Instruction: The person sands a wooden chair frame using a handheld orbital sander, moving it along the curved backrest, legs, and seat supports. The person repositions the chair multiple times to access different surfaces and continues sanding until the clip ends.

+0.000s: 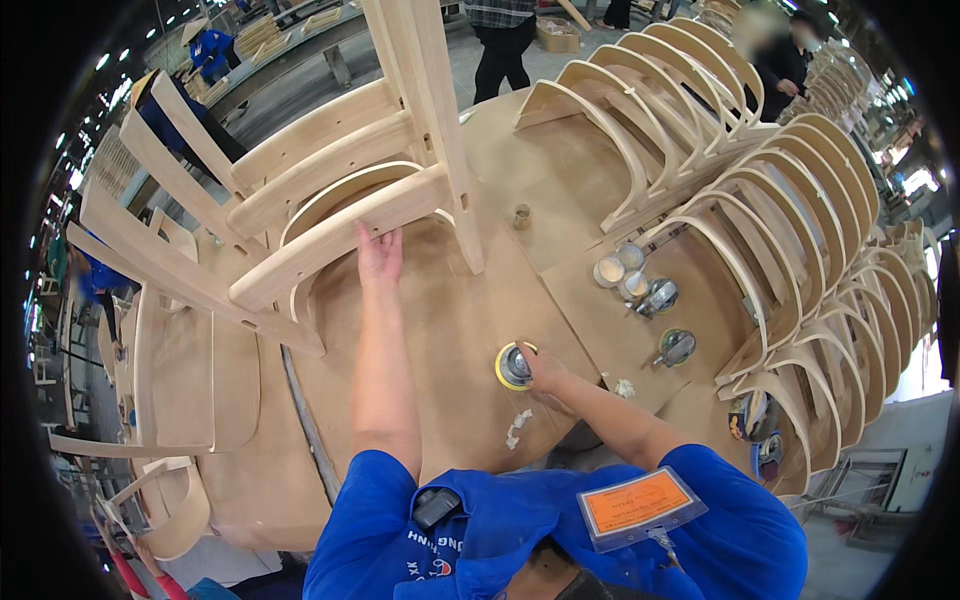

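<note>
At left, a pale-wood framework of posts and rails rests over the broad brown surface; the left hand grips its near rail from below, fingers partly hidden. Centrally, the right hand clasps a round grey, yellow-rimmed sander. Rightward, curved pale-wood frames stand in rows.

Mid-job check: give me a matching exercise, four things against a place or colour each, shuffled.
Column one:
1. Left hand
2. Right hand
3. Badge
4. Shirt

Column two:
A. Orange
B. On the yellow-edged sander
C. Blue
D. At the wooden frame

Pairs: 1-D, 2-B, 3-A, 4-C
</note>
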`<state>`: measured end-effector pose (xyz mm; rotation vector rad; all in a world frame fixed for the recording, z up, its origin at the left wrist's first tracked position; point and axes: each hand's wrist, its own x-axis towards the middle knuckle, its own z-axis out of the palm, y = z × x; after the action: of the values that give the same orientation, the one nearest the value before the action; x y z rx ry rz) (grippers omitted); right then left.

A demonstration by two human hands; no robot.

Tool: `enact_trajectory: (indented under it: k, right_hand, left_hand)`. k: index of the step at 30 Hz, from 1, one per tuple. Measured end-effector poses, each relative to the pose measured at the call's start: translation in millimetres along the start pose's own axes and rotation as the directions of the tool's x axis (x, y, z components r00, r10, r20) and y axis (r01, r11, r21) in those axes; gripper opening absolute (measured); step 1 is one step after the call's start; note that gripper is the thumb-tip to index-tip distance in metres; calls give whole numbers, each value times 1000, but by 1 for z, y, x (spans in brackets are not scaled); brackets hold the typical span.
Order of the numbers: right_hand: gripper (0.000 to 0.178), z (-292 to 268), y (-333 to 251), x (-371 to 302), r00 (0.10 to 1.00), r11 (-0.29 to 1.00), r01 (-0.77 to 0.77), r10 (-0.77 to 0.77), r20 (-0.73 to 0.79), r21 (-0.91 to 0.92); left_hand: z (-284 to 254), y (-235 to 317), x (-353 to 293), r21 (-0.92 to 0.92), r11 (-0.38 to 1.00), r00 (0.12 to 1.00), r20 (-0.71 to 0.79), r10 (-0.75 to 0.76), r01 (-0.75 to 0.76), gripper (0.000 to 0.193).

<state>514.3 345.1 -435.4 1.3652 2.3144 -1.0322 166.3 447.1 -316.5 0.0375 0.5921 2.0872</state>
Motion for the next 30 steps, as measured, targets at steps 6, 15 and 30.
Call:
enact_trajectory:
  k: [6, 15, 30]
  right_hand:
    - [94, 25, 15, 0, 997, 993, -39, 47, -68, 110]
    - [85, 12, 63, -129, 996, 965, -15, 38, -82, 261]
    - [83, 1, 94, -197, 959, 943, 188, -115, -260, 276]
  left_hand:
    - [-6, -10, 5, -11, 998, 998, 24, 63, -63, 62]
    - [-17, -11, -56, -27, 999, 995, -100, 31, -34, 70]
    - [-68, 77, -285, 271, 959, 901, 431, -46, -80, 53]
